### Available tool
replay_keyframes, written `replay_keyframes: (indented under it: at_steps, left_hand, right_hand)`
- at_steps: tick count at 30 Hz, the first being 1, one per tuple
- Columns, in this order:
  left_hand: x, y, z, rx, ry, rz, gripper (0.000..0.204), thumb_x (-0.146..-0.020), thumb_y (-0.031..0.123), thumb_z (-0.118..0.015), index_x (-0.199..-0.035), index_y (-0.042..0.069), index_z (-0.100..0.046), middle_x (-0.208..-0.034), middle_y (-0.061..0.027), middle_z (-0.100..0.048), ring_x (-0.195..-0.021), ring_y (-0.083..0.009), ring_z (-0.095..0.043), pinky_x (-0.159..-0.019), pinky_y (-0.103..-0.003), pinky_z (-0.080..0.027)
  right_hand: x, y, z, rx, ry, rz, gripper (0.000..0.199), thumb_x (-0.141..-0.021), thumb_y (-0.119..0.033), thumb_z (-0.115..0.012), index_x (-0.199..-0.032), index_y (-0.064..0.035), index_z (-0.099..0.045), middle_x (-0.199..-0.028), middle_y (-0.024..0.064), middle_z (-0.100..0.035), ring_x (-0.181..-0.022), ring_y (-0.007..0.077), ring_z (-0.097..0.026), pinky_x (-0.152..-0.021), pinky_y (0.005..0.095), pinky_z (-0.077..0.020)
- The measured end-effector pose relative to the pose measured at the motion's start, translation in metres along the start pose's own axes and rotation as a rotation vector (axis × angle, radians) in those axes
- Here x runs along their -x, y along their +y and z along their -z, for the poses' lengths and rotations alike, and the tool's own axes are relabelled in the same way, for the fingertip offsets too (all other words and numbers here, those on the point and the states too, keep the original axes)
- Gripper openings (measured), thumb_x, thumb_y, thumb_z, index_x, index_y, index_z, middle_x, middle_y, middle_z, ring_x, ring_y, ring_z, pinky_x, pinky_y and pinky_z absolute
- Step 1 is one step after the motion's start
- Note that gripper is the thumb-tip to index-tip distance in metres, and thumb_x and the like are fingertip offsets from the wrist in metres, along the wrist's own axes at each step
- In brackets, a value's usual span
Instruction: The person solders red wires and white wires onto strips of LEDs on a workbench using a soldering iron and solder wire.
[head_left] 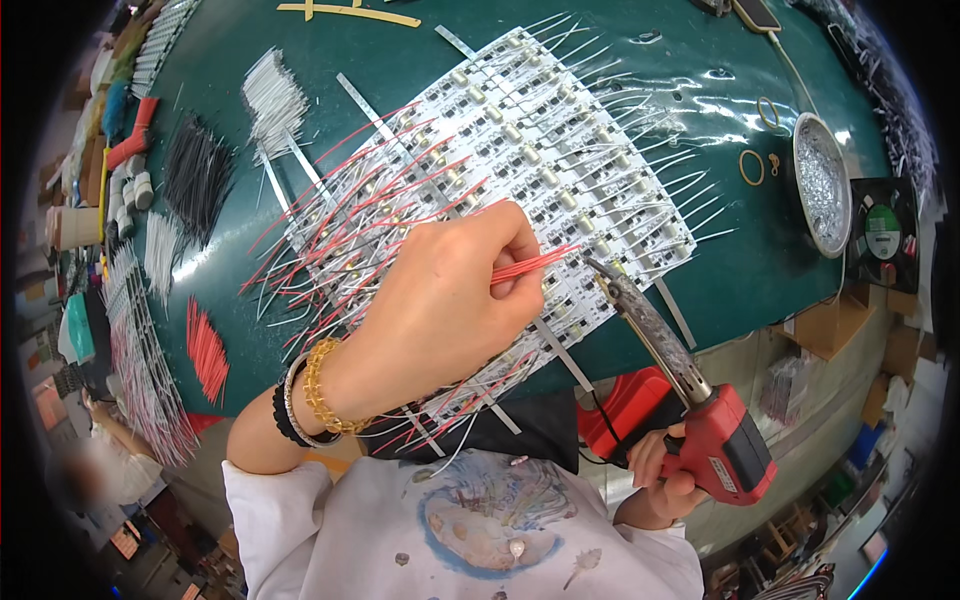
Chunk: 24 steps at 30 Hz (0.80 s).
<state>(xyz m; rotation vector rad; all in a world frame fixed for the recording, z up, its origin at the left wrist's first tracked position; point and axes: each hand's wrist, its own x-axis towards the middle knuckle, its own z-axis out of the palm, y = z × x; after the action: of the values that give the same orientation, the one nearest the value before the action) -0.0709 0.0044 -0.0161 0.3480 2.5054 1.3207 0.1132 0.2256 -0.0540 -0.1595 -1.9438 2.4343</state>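
Soldering wires to boards. My left hand (455,275) pinched a sheaf of red wires (530,266) between thumb and fingers, above the panel of white circuit boards (560,170) by the near edge of the table (760,275); my right hand (665,475) was wrapped round the soldering gun (725,450), its tip just beside the wire ends. The step in hand was, I judged, joining red leads — the next move called for one end held steady beneath the tip. Counted: one panel, one gun, one metal dish (803,232) near the right edge, three rubber bands (741,168); toward the left edge, one black bundle (197,180) and one red bundle (206,350) (single wires were too crowded to count).
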Motion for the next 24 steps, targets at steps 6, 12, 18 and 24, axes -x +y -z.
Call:
replay_keyframes:
  at_steps: [6, 12, 18, 24]
  left_hand:
    - [-0.001, 0.004, 0.002, -0.043, -0.022, -0.008, 0.014, -0.075, 0.004, -0.067, -0.073, 0.000, -0.054, -0.054, -0.0055, -0.051, -0.047, -0.0078, -0.044, -0.046, -0.025, -0.036]
    - [0.001, 0.003, 0.001, 0.015, -0.032, 0.051, 0.015, -0.077, 0.005, -0.069, -0.073, -0.002, -0.056, -0.056, -0.0055, -0.053, -0.051, -0.0078, -0.044, -0.047, -0.025, -0.037]
    - [0.000, 0.003, -0.004, -0.029, -0.007, 0.025, 0.012, -0.076, 0.007, -0.067, -0.074, -0.001, -0.059, -0.060, -0.0102, -0.057, -0.054, -0.0183, -0.053, -0.051, -0.030, -0.042]
    - [-0.001, 0.007, -0.002, -0.067, -0.033, 0.058, 0.011, -0.075, 0.009, -0.064, -0.072, -0.001, -0.059, -0.062, -0.0144, -0.060, -0.057, -0.0298, -0.061, -0.055, -0.037, -0.047]
  right_hand:
    - [0.001, 0.002, 0.001, 0.003, 0.014, 0.039, 0.067, -0.084, -0.052, -0.059, -0.118, 0.0043, -0.042, -0.050, 0.0015, -0.046, -0.040, 0.0142, -0.046, -0.044, 0.0273, -0.0390]
    - [0.002, 0.000, 0.002, 0.021, -0.006, 0.029, 0.072, -0.085, -0.052, -0.058, -0.124, 0.0063, -0.041, -0.050, 0.0006, -0.046, -0.040, 0.0130, -0.046, -0.043, 0.0270, -0.0389]
    - [0.005, 0.007, 0.002, 0.050, 0.001, 0.016, 0.069, -0.083, -0.052, -0.060, -0.117, 0.0061, -0.044, -0.050, 0.0001, -0.046, -0.040, 0.0125, -0.045, -0.042, 0.0265, -0.0392]
    - [0.035, 0.022, 0.020, -0.063, 0.391, -0.389, 0.065, -0.086, -0.054, -0.054, -0.112, 0.0054, -0.049, -0.064, 0.0055, -0.053, -0.053, 0.0150, -0.051, -0.053, 0.0272, -0.0418]
